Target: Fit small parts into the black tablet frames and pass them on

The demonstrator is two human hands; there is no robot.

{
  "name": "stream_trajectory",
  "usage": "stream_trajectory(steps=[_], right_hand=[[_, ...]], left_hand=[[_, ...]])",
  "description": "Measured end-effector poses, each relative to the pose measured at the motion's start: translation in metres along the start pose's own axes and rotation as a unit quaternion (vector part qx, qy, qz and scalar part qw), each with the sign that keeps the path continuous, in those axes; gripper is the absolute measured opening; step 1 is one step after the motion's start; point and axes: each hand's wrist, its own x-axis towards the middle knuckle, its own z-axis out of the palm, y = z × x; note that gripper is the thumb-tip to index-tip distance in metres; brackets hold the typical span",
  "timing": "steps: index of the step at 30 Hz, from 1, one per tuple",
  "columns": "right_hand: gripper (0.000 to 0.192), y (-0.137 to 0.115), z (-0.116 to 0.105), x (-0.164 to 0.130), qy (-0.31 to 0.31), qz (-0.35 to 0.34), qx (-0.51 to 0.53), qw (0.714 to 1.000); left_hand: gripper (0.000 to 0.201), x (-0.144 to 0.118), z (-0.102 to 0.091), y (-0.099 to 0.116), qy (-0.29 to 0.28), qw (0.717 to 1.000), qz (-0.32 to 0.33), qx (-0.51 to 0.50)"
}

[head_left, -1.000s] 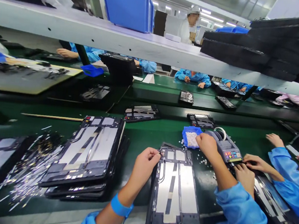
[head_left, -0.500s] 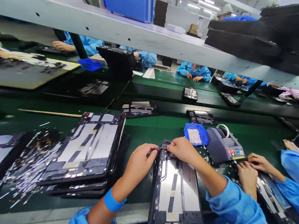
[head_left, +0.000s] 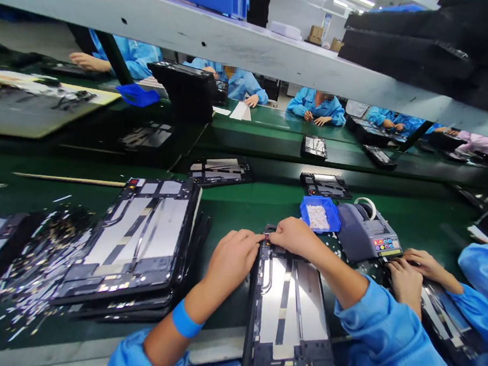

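Observation:
An opened tablet (head_left: 305, 322), its silver inner plate and black cables showing, lies in front of me with its lower end at the bench edge. My left hand (head_left: 235, 258), above a blue wristband (head_left: 187, 319), reaches its fingertips to the tablet's top left corner. Its fingers are bent and close together. At the tablet's top edge, my right hand (head_left: 294, 236) pinches beside the small camera part (head_left: 267, 243). Whatever is between the fingertips of either hand is too small or hidden to make out.
Left stands a stack of opened tablets (head_left: 149, 237) beside a heap of thin strips (head_left: 47, 266). A blue tray of small white pieces (head_left: 317, 215) and a grey tape dispenser (head_left: 368, 232) sit beyond my right arm. A co-worker's hands (head_left: 407, 281) work at right. A shelf (head_left: 164, 33) crosses above.
My left fingertips have moved right, from beside the tablet's edge onto its top corner. My right hand has shifted slightly left along the top edge. The camera view has shifted a little.

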Motion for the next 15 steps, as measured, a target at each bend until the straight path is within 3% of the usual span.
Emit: stream_trajectory(steps=[5,9,12,15], right_hand=[[0.020,0.009,0.001,-0.006,0.011,-0.023,0.036,0.999],[0.016,0.031,0.019,-0.026,0.091,-0.134,0.109,0.981],[0.029,0.045,0.038,-0.038,0.137,-0.239,0.034,0.961],[0.036,0.049,0.049,-0.042,0.146,-0.273,-0.062,0.949]], left_hand=[[0.039,0.004,-0.006,0.007,-0.068,0.988,0.055,0.125],[0.041,0.008,-0.012,0.014,-0.106,0.973,0.071,0.191],[0.044,0.011,-0.014,0.012,-0.125,0.977,0.071,0.159],[0.050,0.013,-0.015,0.004,-0.124,0.988,0.038,0.079]])
